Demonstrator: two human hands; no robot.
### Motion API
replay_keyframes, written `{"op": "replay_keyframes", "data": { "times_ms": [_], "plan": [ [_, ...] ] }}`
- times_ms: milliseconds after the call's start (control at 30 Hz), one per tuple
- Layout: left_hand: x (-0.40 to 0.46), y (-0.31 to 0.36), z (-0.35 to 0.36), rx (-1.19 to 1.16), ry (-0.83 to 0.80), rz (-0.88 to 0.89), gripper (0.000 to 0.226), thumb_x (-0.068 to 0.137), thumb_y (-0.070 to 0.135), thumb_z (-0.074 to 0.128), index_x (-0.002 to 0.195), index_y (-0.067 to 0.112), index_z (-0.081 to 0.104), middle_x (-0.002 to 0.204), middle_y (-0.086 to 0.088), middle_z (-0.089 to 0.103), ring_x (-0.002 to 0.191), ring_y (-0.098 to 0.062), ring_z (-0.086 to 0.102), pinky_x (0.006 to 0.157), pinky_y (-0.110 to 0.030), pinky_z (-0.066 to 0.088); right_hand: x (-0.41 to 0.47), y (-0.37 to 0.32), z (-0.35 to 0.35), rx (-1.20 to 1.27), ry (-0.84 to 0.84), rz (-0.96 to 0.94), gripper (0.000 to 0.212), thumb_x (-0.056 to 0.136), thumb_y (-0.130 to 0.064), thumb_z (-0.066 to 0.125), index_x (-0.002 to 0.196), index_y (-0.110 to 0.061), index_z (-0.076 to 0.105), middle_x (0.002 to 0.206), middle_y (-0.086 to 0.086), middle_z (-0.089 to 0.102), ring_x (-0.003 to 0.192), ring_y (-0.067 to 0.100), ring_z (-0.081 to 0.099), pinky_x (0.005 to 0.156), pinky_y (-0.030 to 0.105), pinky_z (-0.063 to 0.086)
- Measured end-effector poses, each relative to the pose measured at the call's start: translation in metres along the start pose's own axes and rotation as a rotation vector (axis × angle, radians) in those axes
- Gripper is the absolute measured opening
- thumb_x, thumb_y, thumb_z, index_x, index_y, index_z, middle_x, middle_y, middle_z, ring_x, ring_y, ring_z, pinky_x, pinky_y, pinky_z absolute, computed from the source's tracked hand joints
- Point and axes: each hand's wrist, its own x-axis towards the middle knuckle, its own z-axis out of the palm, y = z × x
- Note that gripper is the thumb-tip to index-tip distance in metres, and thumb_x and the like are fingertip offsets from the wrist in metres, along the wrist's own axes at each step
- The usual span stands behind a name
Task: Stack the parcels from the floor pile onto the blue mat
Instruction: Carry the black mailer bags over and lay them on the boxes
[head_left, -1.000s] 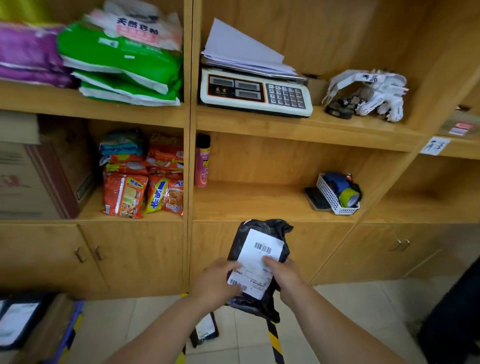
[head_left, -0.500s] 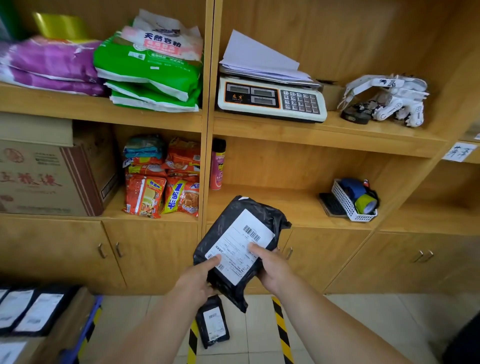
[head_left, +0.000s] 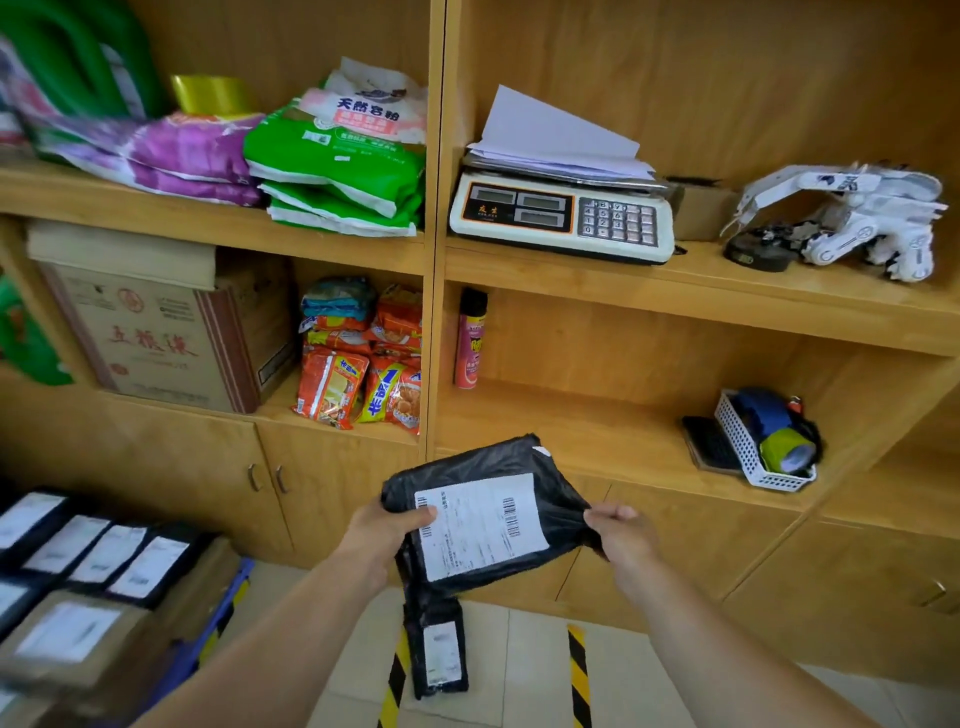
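Note:
I hold a black plastic parcel with a white shipping label in front of me, above the floor. My left hand grips its left edge with the thumb on the label. My right hand pinches its right edge. Below it a small black parcel with a label lies on the tiled floor. At the lower left, black and brown labelled parcels are stacked in rows on the blue mat, of which only an edge shows.
A wooden shelf unit with cupboard doors fills the wall ahead. It holds a scale, snack packs, a spray can, a cardboard box and a white basket. Yellow-black tape strips mark the floor.
The view has swung left, bringing more of the stacked parcels into sight. I turned the black parcel from upright to lying sideways, and my hands moved apart to its two ends.

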Motion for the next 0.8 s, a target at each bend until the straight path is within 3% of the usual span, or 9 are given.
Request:
{"op": "replay_keyframes", "data": {
  "times_ms": [133,233,333,400,500,567,700,767,800],
  "plan": [
    [-0.013,-0.002,0.000,0.089,0.071,0.081,0.031,0.075,0.008,0.078,0.097,0.014,0.057,0.096,-0.008,0.069,0.084,-0.024,0.067,0.067,-0.035,0.054,0.008,-0.003,-0.009,-0.349,-0.008,-0.213,0.019,0.091,-0.006,0.052,0.107,-0.012,0.060,0.101,0.004,0.060,0.080,0.018,0.054,0.073,0.027,0.041],
    [-0.027,-0.007,-0.011,0.233,0.110,0.101,0.038,0.071,0.012,0.080,0.101,0.016,0.057,0.094,-0.006,0.070,0.084,-0.025,0.069,0.073,-0.041,0.056,0.007,-0.010,0.004,-0.513,-0.135,-0.452,0.018,0.095,-0.014,0.050,0.106,-0.023,0.060,0.106,-0.005,0.059,0.088,0.016,0.056,0.077,0.033,0.047],
    [-0.043,-0.013,-0.027,0.300,0.130,0.098,0.033,0.071,0.013,0.080,0.099,0.014,0.062,0.090,-0.008,0.073,0.078,-0.025,0.071,0.072,-0.042,0.058,-0.012,-0.018,0.036,-0.546,-0.363,-0.563,0.013,0.094,-0.016,0.053,0.098,-0.024,0.061,0.105,-0.007,0.060,0.099,0.015,0.058,0.079,0.026,0.042],
    [-0.056,-0.016,-0.040,0.334,0.138,0.081,0.031,0.072,0.013,0.079,0.099,0.015,0.063,0.088,-0.006,0.073,0.076,-0.021,0.072,0.064,-0.034,0.058,-0.031,-0.018,0.063,-0.634,-0.571,-0.587,0.012,0.090,-0.023,0.061,0.101,-0.026,0.061,0.108,-0.010,0.058,0.109,0.012,0.056,0.086,0.023,0.040],
    [-0.072,-0.016,-0.061,0.321,0.166,0.083,0.032,0.073,0.011,0.078,0.101,0.018,0.063,0.088,-0.004,0.073,0.074,-0.018,0.071,0.055,-0.026,0.053,-0.062,-0.010,0.096,-0.792,-0.899,-0.529,0.048,0.082,-0.031,0.071,0.126,-0.023,0.054,0.120,-0.011,0.050,0.118,0.008,0.047,0.095,0.022,0.037],
    [-0.082,-0.013,-0.077,0.307,0.181,0.090,0.031,0.075,0.009,0.076,0.101,0.018,0.063,0.087,-0.004,0.073,0.072,-0.016,0.071,0.052,-0.024,0.053,-0.081,-0.004,0.114,-0.848,-1.007,-0.512,0.056,0.077,-0.027,0.075,0.128,-0.022,0.053,0.120,-0.010,0.054,0.111,0.008,0.052,0.093,0.024,0.042],
    [-0.088,-0.016,-0.119,0.257,0.232,0.129,0.038,0.073,0.009,0.077,0.108,0.015,0.063,0.092,-0.005,0.072,0.078,-0.018,0.070,0.061,-0.028,0.056,-0.110,0.005,0.152,-0.841,-1.030,-0.563,0.038,0.074,-0.018,0.077,0.110,-0.017,0.063,0.103,-0.001,0.068,0.092,0.013,0.065,0.085,0.032,0.053],
    [-0.087,-0.020,-0.143,0.227,0.285,0.148,0.051,0.073,0.011,0.078,0.120,0.017,0.057,0.106,-0.004,0.068,0.090,-0.016,0.067,0.071,-0.028,0.055,-0.124,0.009,0.170,-0.817,-1.013,-0.570,0.033,0.073,-0.017,0.077,0.104,-0.017,0.064,0.098,-0.001,0.068,0.089,0.014,0.066,0.081,0.032,0.054],
    [-0.084,-0.024,-0.158,0.210,0.328,0.155,0.067,0.071,0.014,0.080,0.130,0.019,0.048,0.120,-0.004,0.063,0.102,-0.018,0.062,0.083,-0.033,0.054,-0.133,0.011,0.179,-0.792,-1.001,-0.555,0.032,0.074,-0.017,0.077,0.103,-0.017,0.064,0.096,-0.002,0.068,0.088,0.015,0.066,0.079,0.032,0.054]
  ]
}}
